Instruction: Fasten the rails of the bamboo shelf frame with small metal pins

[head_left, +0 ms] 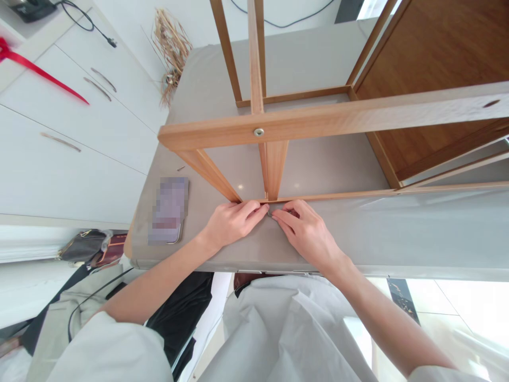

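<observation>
Working on the wooden frame [326, 119], which fills the picture's upper middle and right. Dead centre, the right hand [308, 231] has its fingertips pinched on a small metal piece [269, 213], can't tell what exactly. The left hand [234, 223] is bunched against the bottom rail [338, 196]; can't tell if it's gripping. I'd brace that rail and keep the pinch light and square. Phone [170, 209] lies left of centre.
</observation>
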The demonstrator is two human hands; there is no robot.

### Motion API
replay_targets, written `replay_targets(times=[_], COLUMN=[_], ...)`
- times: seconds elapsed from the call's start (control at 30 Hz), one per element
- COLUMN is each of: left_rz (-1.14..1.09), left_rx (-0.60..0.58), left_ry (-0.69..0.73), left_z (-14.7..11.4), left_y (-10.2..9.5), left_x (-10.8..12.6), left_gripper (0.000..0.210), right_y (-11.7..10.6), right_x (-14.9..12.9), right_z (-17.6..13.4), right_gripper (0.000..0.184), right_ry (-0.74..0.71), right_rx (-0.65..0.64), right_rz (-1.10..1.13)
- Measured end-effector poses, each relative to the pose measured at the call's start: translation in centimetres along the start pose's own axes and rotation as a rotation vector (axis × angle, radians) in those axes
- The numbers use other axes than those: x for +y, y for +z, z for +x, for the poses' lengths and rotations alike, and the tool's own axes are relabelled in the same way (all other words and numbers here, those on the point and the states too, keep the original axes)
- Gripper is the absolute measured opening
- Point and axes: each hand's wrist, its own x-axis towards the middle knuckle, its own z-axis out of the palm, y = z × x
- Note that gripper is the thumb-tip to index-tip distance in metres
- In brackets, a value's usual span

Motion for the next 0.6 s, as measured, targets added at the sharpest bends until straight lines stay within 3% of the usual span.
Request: replay_targets(times=[0.17, 0.43, 0.6], left_rz=[-0.02, -0.041, -0.059], left_rx=[-0.004, -0.067, -0.08], left_ry=[-0.051, -0.097, -0.096], left_z=[-0.1, -1.1, -1.1], left_y=[0.0, 0.8, 0.8], left_x=[0.2, -0.1, 0.0], left_gripper=[0.019, 0.028, 0.026], right_y=[0.0, 0.0, -0.1], right_x=[0.1, 0.1, -0.3], right_z=[0.1, 0.3, 0.3], right_gripper=[0.02, 0.012, 0.014], right_ry=[0.004, 0.133, 0.076], right_rx=[0.005, -0.011, 0.029], right_rz=[0.057, 0.182, 0.047])
